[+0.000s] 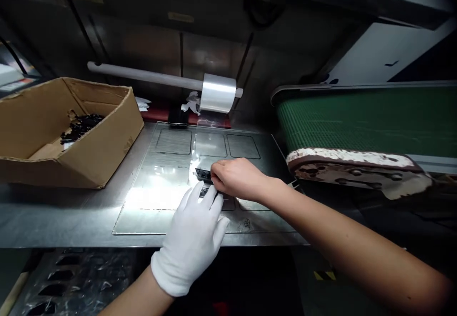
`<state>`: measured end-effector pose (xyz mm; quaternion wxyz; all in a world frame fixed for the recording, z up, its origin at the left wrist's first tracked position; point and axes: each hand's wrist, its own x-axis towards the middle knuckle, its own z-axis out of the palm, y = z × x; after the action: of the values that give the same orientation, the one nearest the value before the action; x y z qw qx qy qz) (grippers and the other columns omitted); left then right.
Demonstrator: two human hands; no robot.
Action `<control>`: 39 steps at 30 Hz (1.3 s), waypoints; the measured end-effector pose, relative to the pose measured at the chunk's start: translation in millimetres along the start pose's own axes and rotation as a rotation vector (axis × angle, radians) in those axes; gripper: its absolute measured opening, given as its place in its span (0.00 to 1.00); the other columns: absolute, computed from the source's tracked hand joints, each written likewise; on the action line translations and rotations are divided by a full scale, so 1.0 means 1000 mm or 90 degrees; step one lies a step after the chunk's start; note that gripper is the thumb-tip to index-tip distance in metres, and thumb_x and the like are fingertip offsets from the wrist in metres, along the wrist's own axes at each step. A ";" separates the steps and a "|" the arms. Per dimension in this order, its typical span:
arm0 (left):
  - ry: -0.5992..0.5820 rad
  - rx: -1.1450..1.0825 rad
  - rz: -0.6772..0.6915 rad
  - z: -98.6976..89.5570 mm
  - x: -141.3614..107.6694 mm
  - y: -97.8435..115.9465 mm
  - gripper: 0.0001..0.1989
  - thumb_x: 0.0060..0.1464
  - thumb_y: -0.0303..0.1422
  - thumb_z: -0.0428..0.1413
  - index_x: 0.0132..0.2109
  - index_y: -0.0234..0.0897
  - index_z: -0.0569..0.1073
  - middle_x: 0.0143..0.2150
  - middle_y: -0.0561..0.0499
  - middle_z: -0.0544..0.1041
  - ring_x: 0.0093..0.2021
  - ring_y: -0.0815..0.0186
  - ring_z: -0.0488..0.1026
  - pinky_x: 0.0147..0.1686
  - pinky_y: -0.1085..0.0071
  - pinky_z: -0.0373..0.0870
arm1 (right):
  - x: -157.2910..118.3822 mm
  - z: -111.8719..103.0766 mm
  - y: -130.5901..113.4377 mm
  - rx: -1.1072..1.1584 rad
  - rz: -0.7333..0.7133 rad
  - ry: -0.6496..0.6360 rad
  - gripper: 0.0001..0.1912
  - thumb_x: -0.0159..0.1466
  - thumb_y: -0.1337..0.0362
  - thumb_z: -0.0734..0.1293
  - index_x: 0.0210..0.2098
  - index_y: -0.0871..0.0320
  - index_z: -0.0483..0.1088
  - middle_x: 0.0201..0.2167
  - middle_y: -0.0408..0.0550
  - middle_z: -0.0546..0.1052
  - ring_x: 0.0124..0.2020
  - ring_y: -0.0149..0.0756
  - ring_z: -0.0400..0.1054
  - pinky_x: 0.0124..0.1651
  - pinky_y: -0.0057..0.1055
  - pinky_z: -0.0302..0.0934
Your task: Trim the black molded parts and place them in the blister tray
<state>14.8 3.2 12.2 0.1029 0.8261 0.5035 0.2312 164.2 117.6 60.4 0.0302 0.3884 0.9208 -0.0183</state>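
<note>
So on the far left there's an open cardboard box with small black parts inside. Next, the white-gloved left hand reaches over the marked sheet, fingers stretched out by a glossy black bit; can't tell if they're gripping it. Just above, a flat black piece sticks out of the bare right hand, whose fingers are pinching it. Film roll behind, green conveyor belt far right.
</note>
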 end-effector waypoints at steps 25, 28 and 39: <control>0.241 -0.233 -0.221 -0.025 -0.017 -0.031 0.14 0.68 0.38 0.54 0.56 0.49 0.80 0.63 0.56 0.78 0.69 0.58 0.68 0.73 0.56 0.61 | -0.162 0.048 0.069 0.069 0.211 0.196 0.15 0.77 0.62 0.55 0.49 0.61 0.71 0.44 0.56 0.79 0.44 0.45 0.73 0.49 0.41 0.67; 0.150 -0.127 -0.182 -0.045 0.000 -0.057 0.19 0.67 0.39 0.56 0.62 0.47 0.76 0.68 0.54 0.73 0.74 0.53 0.60 0.74 0.53 0.59 | -0.126 0.034 0.045 0.077 0.150 0.189 0.15 0.78 0.60 0.56 0.54 0.59 0.70 0.47 0.53 0.80 0.45 0.41 0.75 0.45 0.35 0.66; -0.067 0.007 -0.039 -0.037 0.023 -0.097 0.17 0.65 0.39 0.56 0.57 0.43 0.78 0.71 0.50 0.69 0.76 0.44 0.52 0.72 0.46 0.60 | -0.009 0.010 -0.017 0.012 0.013 0.052 0.15 0.76 0.58 0.60 0.40 0.55 0.75 0.39 0.45 0.81 0.32 0.36 0.71 0.28 0.33 0.42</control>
<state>-70.0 66.7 11.6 0.1319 0.8220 0.5235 0.1815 158.4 98.6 50.9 -0.0110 0.3987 0.9170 -0.0111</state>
